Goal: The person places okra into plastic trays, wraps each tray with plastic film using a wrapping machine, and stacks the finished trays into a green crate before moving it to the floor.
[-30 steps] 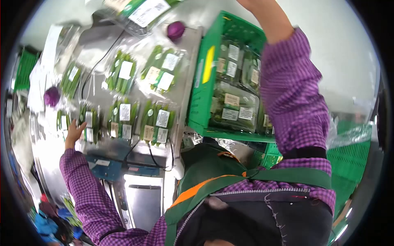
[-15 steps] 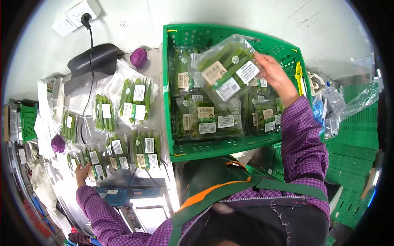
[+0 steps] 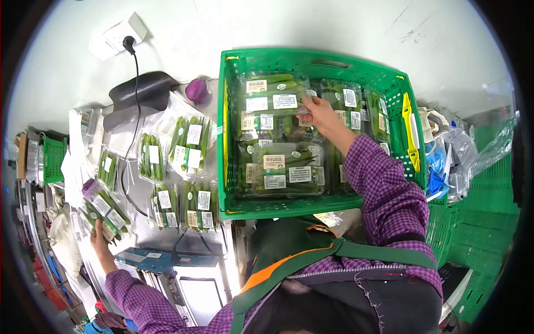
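My right hand (image 3: 324, 118) is inside the green crate (image 3: 322, 207), its fingers closed on the right edge of a clear pack of long green vegetables (image 3: 272, 94). This labelled pack lies flat on other packs at the crate's back left. Over on the left, my left hand (image 3: 101, 240) grips the lower end of another clear vegetable pack (image 3: 107, 209), tilted and partly overlapping a purple cabbage. Similar packs fill the crate, among them a front-left pack (image 3: 281, 170) lying on top.
More vegetable packs (image 3: 189, 142) lie on the metal table left of the crate. A purple cabbage (image 3: 196, 90) sits behind them. A black cable (image 3: 137, 106) hangs from the wall socket across the table. Clear plastic bags (image 3: 461, 150) are right of the crate.
My right hand has lowered its pack from above the crate onto the back-left packs. My left hand has moved its pack leftward, away from the front row on the table. The view has shifted slightly.
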Demonstrator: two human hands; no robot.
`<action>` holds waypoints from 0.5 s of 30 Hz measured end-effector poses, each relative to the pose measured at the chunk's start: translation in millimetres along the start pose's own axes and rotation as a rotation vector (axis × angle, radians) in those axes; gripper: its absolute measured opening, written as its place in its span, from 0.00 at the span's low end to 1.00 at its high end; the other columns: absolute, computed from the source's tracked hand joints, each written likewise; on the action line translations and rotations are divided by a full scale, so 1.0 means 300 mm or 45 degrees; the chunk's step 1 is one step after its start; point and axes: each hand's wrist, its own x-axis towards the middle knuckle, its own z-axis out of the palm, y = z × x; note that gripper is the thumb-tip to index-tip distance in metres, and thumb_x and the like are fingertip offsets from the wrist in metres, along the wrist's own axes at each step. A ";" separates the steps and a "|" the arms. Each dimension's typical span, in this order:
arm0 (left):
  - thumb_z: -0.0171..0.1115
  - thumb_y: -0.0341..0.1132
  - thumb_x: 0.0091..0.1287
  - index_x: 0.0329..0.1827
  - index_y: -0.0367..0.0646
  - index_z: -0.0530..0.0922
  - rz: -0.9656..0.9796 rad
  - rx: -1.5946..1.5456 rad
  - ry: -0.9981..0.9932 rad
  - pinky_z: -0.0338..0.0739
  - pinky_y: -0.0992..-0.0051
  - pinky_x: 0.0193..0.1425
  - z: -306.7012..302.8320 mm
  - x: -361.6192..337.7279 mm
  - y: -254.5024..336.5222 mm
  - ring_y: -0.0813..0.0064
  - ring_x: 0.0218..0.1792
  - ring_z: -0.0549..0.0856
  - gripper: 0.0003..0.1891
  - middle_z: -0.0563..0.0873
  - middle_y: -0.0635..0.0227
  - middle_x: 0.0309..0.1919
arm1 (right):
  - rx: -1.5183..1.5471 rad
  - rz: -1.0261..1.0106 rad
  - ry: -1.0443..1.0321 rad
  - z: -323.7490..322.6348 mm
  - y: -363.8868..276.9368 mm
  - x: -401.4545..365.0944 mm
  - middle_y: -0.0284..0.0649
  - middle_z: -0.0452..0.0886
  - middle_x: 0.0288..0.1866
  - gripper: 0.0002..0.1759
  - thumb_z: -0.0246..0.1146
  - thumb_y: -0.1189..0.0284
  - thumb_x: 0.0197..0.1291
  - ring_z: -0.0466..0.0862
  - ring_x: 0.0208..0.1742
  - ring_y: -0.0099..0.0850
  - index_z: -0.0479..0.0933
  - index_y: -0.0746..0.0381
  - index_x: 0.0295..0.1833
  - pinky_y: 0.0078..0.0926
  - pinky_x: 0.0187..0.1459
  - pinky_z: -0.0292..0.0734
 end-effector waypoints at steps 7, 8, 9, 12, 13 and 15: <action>0.54 0.47 0.68 0.57 0.39 0.71 -0.029 -0.779 -0.792 0.79 0.76 0.43 0.400 -0.254 0.349 0.76 0.42 0.82 0.22 0.81 0.67 0.46 | -0.617 -0.108 -0.313 0.014 -0.216 -0.306 0.44 0.74 0.54 0.33 0.59 0.57 0.61 0.77 0.47 0.29 0.62 0.66 0.65 0.22 0.38 0.77; 0.55 0.48 0.67 0.52 0.40 0.72 -0.041 -0.816 -0.657 0.78 0.78 0.38 0.541 -0.297 0.367 0.77 0.36 0.82 0.20 0.82 0.69 0.38 | -0.415 -0.051 -0.517 0.017 -0.222 -0.367 0.43 0.74 0.55 0.33 0.58 0.57 0.62 0.77 0.48 0.28 0.61 0.66 0.66 0.22 0.38 0.77; 0.58 0.47 0.65 0.48 0.40 0.74 0.028 -0.498 -0.736 0.76 0.80 0.35 0.655 -0.433 0.528 0.78 0.32 0.81 0.19 0.80 0.72 0.30 | -0.209 0.003 -0.717 0.018 -0.223 -0.421 0.43 0.73 0.56 0.32 0.57 0.57 0.63 0.76 0.49 0.28 0.60 0.65 0.66 0.22 0.38 0.77; 0.62 0.47 0.63 0.43 0.36 0.78 0.254 -0.206 -1.458 0.71 0.82 0.35 0.976 -0.605 0.781 0.83 0.31 0.78 0.20 0.81 0.73 0.32 | -0.015 0.144 -0.870 0.015 -0.219 -0.529 0.41 0.74 0.55 0.29 0.56 0.60 0.63 0.76 0.52 0.27 0.63 0.66 0.64 0.24 0.40 0.77; 0.62 0.47 0.63 0.46 0.35 0.78 0.272 -0.083 -1.568 0.71 0.82 0.36 1.079 -0.620 0.801 0.83 0.32 0.78 0.21 0.81 0.73 0.34 | 0.020 0.177 -0.732 0.000 -0.229 -0.557 0.35 0.76 0.53 0.24 0.56 0.61 0.64 0.77 0.49 0.25 0.67 0.63 0.62 0.23 0.40 0.77; 0.63 0.47 0.63 0.52 0.36 0.77 0.144 -0.328 -1.582 0.71 0.81 0.42 1.254 -0.628 0.799 0.83 0.37 0.78 0.24 0.82 0.73 0.38 | 0.289 0.178 -0.516 -0.112 -0.182 -0.509 0.32 0.78 0.50 0.19 0.56 0.63 0.65 0.78 0.46 0.23 0.70 0.60 0.58 0.23 0.38 0.77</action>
